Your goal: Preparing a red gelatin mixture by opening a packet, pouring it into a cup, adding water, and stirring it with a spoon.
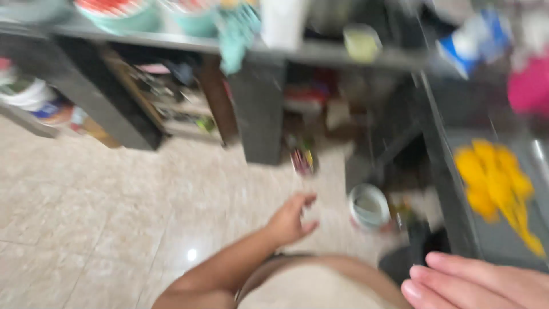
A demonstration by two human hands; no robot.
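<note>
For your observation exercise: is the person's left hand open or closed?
Open: the left hand hangs over the floor, fingers loosely curled, holding nothing.

Whole view motion-blurred; right hand (480, 283) cut off by bottom edge.

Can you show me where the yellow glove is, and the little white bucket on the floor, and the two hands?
yellow glove (496, 186): head view, its palm.
white bucket (369, 207): head view, its rim.
left hand (291, 220): head view, its back.
right hand (480, 283): head view, its fingers.

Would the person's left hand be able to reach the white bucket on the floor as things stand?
Probably yes: the left hand hangs open beside the white bucket, with only bare floor between them, though blur hides detail.
</note>
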